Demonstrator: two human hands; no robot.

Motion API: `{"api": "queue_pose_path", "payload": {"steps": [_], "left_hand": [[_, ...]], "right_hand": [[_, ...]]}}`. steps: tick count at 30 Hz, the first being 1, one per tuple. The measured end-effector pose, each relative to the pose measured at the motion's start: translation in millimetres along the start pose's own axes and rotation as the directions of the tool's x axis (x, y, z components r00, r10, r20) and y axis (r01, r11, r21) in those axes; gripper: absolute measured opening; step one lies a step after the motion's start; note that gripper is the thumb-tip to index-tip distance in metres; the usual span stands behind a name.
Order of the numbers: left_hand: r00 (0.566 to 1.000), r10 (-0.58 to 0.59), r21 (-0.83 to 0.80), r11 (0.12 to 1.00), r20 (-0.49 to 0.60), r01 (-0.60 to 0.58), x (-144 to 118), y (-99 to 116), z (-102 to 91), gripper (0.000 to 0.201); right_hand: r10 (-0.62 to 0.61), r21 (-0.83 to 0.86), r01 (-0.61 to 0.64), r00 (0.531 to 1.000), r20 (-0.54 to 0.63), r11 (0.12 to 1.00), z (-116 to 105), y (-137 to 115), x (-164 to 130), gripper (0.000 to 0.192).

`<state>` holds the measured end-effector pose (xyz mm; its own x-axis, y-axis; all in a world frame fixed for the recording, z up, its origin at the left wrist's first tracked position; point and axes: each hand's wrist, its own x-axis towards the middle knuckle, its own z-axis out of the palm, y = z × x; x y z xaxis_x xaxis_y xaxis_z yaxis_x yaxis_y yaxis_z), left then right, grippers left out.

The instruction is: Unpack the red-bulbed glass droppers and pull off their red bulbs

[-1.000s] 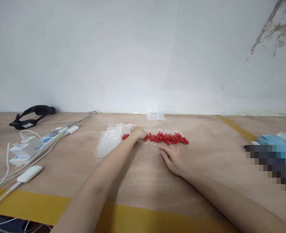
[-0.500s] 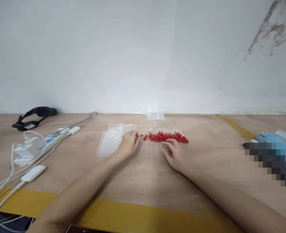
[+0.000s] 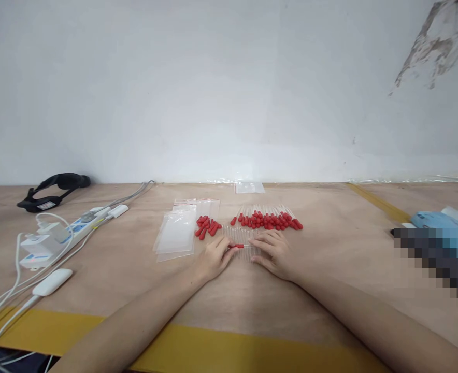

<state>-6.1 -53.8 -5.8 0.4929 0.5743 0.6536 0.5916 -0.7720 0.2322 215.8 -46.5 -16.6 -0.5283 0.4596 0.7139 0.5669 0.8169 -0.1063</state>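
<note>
My left hand point(image 3: 213, 257) pinches a red rubber bulb point(image 3: 238, 245) between thumb and fingers. From that bulb a thin clear glass tube point(image 3: 246, 246) runs sideways to the fingertips of my right hand point(image 3: 273, 253), which are closed on its other end. Under and behind both hands lies a row of clear glass tubes point(image 3: 234, 232). Left of it is a small pile of loose red rubber bulbs point(image 3: 203, 226). Behind my right hand, droppers with red bulbs point(image 3: 270, 220) lie side by side, their clear tubes pointing to the wall.
Clear zip bags point(image 3: 177, 231) lie stacked at the left, and another bag point(image 3: 249, 187) lies by the wall. Further left are a power strip point(image 3: 82, 226) with cables, a white plastic device point(image 3: 53, 282) and a black strap-like object point(image 3: 54, 191). A blue packet point(image 3: 433, 219) lies right.
My left hand has moved right and nearer with a red bulb, uncovering the loose bulbs. My right hand has drawn slightly nearer, and a tube now spans between both hands.
</note>
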Motion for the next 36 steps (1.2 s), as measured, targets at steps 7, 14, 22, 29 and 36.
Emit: {"api": "queue_pose_path", "payload": {"steps": [7, 14, 22, 29, 36], "left_hand": [[0.999, 0.043, 0.056, 0.997, 0.032, -0.044, 6, 11, -1.8, 0.017], [0.982, 0.112, 0.167, 0.976, 0.152, -0.138, 15, 17, 0.0, 0.019], [0.972, 0.1, 0.18, 0.974, 0.213, -0.14, 14, 20, -3.2, 0.024], [0.97, 0.088, 0.161, 0.979, 0.226, -0.126, 14, 20, -4.8, 0.026], [0.991, -0.026, 0.167, 0.986, 0.13, 0.004, 6, 4, -16.9, 0.024]], "right_hand": [[0.014, -0.053, -0.014, 1.0, -0.004, 0.999, 6, -3, 1, 0.02], [-0.003, -0.026, 0.006, 0.995, 0.101, 1.0, 3, -7, 2, 0.026], [-0.06, -0.042, 0.064, 0.994, 0.092, 0.997, 1, -6, 1, 0.026], [-0.104, -0.036, 0.105, 0.994, 0.043, 0.994, -2, -6, -3, 0.022], [0.079, -0.046, -0.081, 0.996, -0.044, 0.996, -17, 14, -10, 0.022]]}}
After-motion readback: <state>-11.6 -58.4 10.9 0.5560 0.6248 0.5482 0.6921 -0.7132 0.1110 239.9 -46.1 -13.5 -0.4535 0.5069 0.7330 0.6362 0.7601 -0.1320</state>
